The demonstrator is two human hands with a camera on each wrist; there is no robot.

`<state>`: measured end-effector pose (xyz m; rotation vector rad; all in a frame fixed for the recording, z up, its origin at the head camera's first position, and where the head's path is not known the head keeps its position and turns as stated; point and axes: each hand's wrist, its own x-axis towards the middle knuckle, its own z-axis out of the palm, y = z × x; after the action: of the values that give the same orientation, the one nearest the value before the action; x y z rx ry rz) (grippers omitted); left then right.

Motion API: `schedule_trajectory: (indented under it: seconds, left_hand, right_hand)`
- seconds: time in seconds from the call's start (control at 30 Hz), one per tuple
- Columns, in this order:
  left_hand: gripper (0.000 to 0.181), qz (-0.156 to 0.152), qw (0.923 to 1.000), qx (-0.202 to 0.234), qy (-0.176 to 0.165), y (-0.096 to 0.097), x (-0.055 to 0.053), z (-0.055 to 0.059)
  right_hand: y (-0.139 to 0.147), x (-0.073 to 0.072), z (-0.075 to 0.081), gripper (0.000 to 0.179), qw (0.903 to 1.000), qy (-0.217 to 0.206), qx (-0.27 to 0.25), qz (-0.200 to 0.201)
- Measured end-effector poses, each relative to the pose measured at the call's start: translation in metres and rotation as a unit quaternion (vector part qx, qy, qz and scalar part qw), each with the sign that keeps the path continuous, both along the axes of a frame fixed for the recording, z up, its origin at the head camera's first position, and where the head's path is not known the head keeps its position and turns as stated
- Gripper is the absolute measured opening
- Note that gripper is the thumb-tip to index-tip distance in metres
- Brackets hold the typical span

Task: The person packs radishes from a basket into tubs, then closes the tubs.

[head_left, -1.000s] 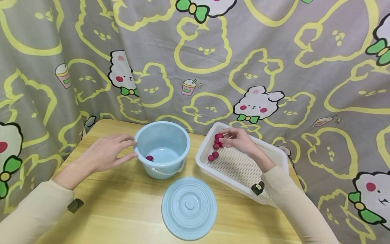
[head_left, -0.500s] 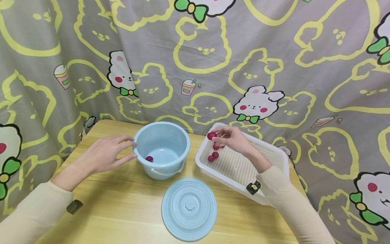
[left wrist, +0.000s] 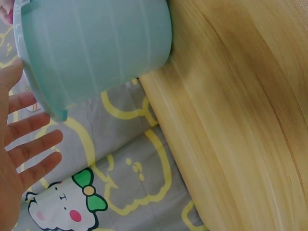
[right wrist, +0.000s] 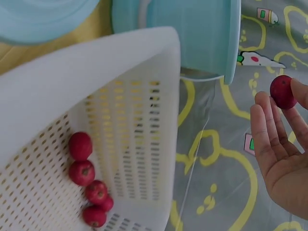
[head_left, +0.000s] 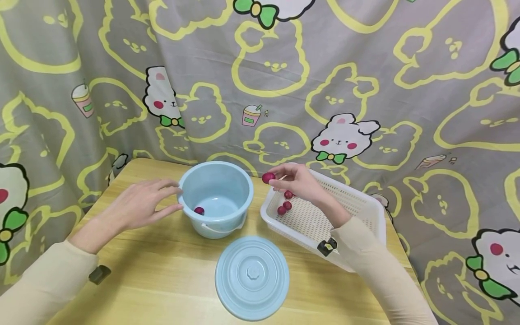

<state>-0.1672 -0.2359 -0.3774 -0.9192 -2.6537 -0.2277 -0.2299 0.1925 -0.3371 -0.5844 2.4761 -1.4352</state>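
My right hand [head_left: 298, 181] pinches a small round dark-red fruit [head_left: 268, 178] between thumb and fingertips, above the left end of a white perforated basket [head_left: 310, 221]. Several similar red fruits [right wrist: 82, 172] lie clustered inside the basket at that end. To the left stands a light blue bucket [head_left: 221, 229], its mouth uncovered, with one red fruit [head_left: 199, 211] on its bottom. My left hand [head_left: 142, 205] is at the bucket's left rim; in the left wrist view its fingers [left wrist: 36, 147] are spread, with fingertips right at the rim.
A round blue lid [head_left: 252, 277] lies flat on the wooden table [head_left: 162, 275] in front of the bucket. The bucket's white handle [head_left: 223, 230] hangs down its front. A patterned grey curtain [head_left: 203, 54] hangs close behind the table.
My right hand has picked a red fruit out of the cluster and carried it left, towards the bucket. The left hand has stayed at the bucket rim.
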Motion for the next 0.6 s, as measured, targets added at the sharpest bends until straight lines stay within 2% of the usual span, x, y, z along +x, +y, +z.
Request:
schedule_trajectory:
  seconds: [0.27,0.6]
  left_hand:
    - [0.039,0.0,1.0,0.001,0.002,0.0,-0.001,-0.002]
    - [0.039,0.002,1.0,0.002,0.001,0.0,-0.001,-0.001]
  right_hand:
    - [-0.02,0.001,0.007,0.031,0.9994,-0.006,-0.033,0.013]
    - [-0.047,0.002,0.011,0.03,0.9988,-0.012,-0.037,0.029]
